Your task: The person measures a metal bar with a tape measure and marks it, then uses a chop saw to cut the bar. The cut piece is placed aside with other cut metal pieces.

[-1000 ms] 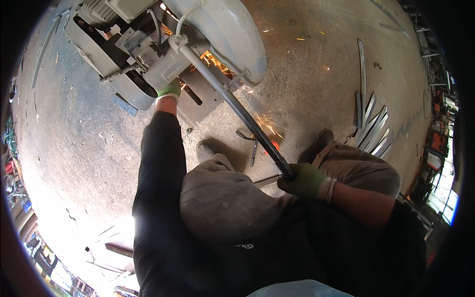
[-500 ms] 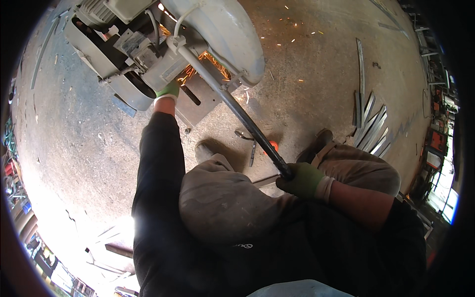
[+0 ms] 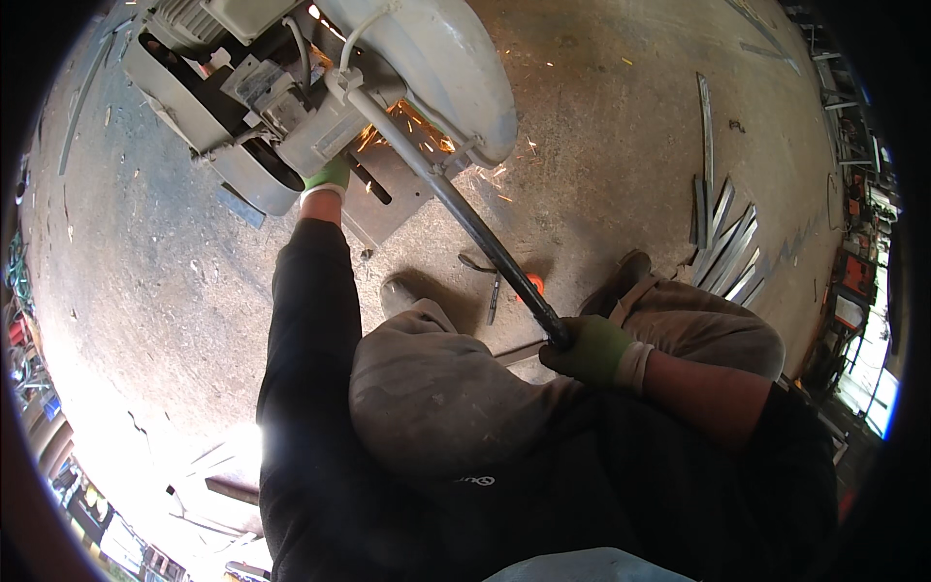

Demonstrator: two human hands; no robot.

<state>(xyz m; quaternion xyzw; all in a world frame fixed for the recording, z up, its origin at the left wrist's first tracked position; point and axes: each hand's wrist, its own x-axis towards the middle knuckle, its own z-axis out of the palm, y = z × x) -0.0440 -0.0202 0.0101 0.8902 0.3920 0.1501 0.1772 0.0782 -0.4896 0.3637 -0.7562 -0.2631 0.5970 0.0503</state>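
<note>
A grey chop saw (image 3: pixel 291 97) with a white blade guard (image 3: pixel 436 68) stands on the concrete floor in front of me. My right hand (image 3: pixel 590 349), in a green glove, grips the end of its long black lever handle (image 3: pixel 475 228). My left hand (image 3: pixel 328 178), also green-gloved, reaches under the motor housing, its fingers mostly hidden there. Orange sparks (image 3: pixel 412 126) fly out below the guard. I am crouched, with my knees and shoes below the handle.
Cut strips of metal (image 3: pixel 727 242) lie in a pile on the floor at the right, with one long strip beside them. Small offcuts (image 3: pixel 485 281) lie near my shoes. Racks and clutter line the far right and lower left edges.
The handle and my right hand have kept nearly the same place. Sparks keep flying under the guard, shifting slightly. My left hand stays under the motor.
</note>
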